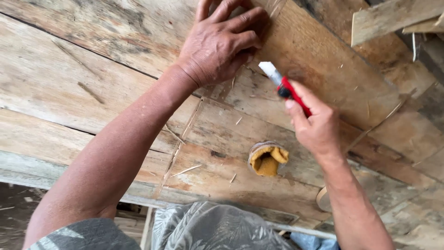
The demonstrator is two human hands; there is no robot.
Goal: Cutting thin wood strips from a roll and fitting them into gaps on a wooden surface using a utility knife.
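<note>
This is looking like a rough woodworking shop or outdoor carpentry spot. Worn, stained planks (83, 88) are making up the tabletop, with splinters (185, 170) and thin wood slivers lying scattered across it, and more offcut boards (393, 18) are piling up at the far corner. A red utility knife (289, 90) is working against a board (323, 60), and bare dirt ground is showing below the edge.

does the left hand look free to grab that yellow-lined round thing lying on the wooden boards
Probably yes, but not at once. The left hand is pressed flat on a wooden plank, holding nothing. The yellow-lined round object lies uncovered on the boards below it, with nothing between.
</note>
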